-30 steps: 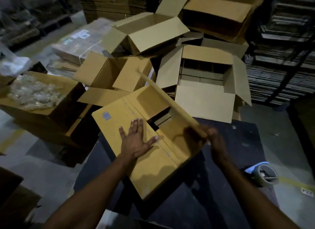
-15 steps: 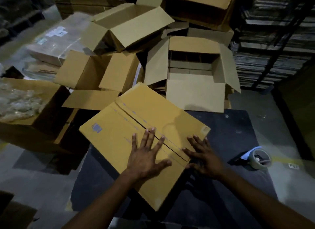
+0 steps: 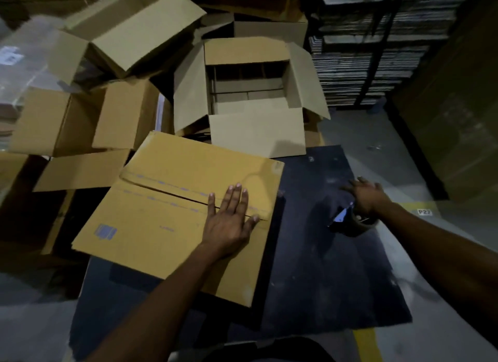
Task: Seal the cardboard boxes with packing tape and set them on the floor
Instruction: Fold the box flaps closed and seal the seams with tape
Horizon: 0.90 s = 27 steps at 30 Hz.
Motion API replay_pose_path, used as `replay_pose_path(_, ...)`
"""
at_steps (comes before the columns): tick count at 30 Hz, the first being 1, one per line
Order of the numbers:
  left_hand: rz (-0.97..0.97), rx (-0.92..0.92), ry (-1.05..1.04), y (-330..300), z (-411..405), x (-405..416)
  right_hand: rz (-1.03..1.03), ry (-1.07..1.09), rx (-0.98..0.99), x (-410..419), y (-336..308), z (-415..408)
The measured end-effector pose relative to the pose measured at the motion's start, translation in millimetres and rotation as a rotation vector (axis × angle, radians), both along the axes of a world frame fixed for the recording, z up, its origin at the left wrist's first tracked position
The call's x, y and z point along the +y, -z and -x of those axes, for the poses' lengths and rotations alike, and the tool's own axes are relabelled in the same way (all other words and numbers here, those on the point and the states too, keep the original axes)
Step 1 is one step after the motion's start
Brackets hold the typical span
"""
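**Materials and finish**

Box (image 3: 172, 213) under the left hand (image 3: 229, 221): matt yellow-brown corrugated cardboard, smooth faces, faint blue print. Open boxes (image 3: 256, 97) behind: paler, greyer matt cardboard. Table top (image 3: 323, 267): dark matt sheet, scuffed, pale specks. Tape roll (image 3: 355, 224) at the right hand (image 3: 363, 197): brownish, slight sheen, blurred. Floor (image 3: 390, 146): grey, smooth, dull, with a painted yellow line. Far left: glossy clear plastic wrap (image 3: 24, 52).
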<state>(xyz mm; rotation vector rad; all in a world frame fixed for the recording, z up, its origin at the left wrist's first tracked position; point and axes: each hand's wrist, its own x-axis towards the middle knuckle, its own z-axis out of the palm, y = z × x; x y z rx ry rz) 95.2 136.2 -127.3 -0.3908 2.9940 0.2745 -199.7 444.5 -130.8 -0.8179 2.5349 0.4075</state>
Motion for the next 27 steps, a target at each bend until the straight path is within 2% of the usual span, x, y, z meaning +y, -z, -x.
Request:
replay_pose_path(2,-0.003,0.008,-0.069,1,8,5,-0.065,0.028,-0.078,10,8,24)
replay_pose_path(5,-0.014,0.019,-0.149,2,23,24,-0.049,0.092,-0.19,34,28,44)
replay_pose_path(8,-0.037,0.002,-0.249,1,47,46,0.007,0.017,-0.168,53,59,54)
replay_pose_path(13,-0.057,-0.013,-0.334,1,80,68,0.089,-0.001,-0.14,38,26,25)
replay_pose_path(17,-0.094,-0.048,-0.291,-4,78,66,0.11,-0.011,-0.109,39,10,21)
replay_pose_path(21,-0.006,-0.088,-0.21,-14,55,44,0.435,0.058,-0.039,15,-34,19)
replay_pose_path(24,-0.008,-0.11,-0.262,-18,15,-5,0.682,0.107,-0.189,-27,-81,8)
replay_pose_path(27,-0.031,-0.118,-0.403,-23,-45,-75,0.978,0.198,-0.462,-78,-122,-24)
